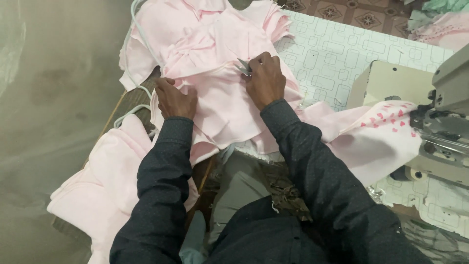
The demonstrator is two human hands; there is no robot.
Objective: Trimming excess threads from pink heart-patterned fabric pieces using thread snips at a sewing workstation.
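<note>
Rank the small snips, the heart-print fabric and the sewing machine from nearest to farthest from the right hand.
1. Small snips: held in the right hand.
2. Heart-print fabric: to its right, on the table.
3. Sewing machine: far right edge.

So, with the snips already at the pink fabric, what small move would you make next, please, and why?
Probably close the thread snips on whatever sits between the blades. The right hand holds them with the tips on the top pink fabric piece, while the left hand presses that piece flat at its left edge, so it looks steadied. Whether a thread lies there is too small to tell.
</note>
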